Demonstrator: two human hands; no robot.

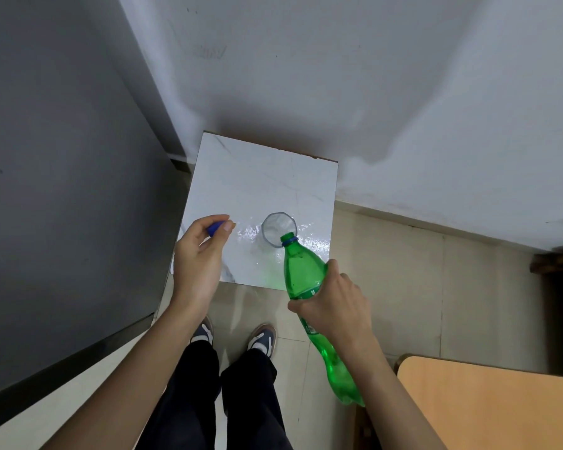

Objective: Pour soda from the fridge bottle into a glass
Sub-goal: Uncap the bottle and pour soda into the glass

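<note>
A green soda bottle (301, 271) is tilted with its open mouth at the near rim of a clear glass (278, 229). My right hand (337, 306) grips the bottle around its middle. The glass stands upright on a small white marble-patterned table (257, 177). My left hand (199, 258) hovers over the table's left edge and pinches the blue bottle cap (214, 228) between thumb and fingers. I cannot tell whether liquid is flowing.
A dark grey fridge side (62, 190) stands on the left. A white wall (371, 76) lies behind the table. A wooden tabletop (488, 407) is at the lower right. My legs and shoes (238, 339) stand on the beige tiled floor.
</note>
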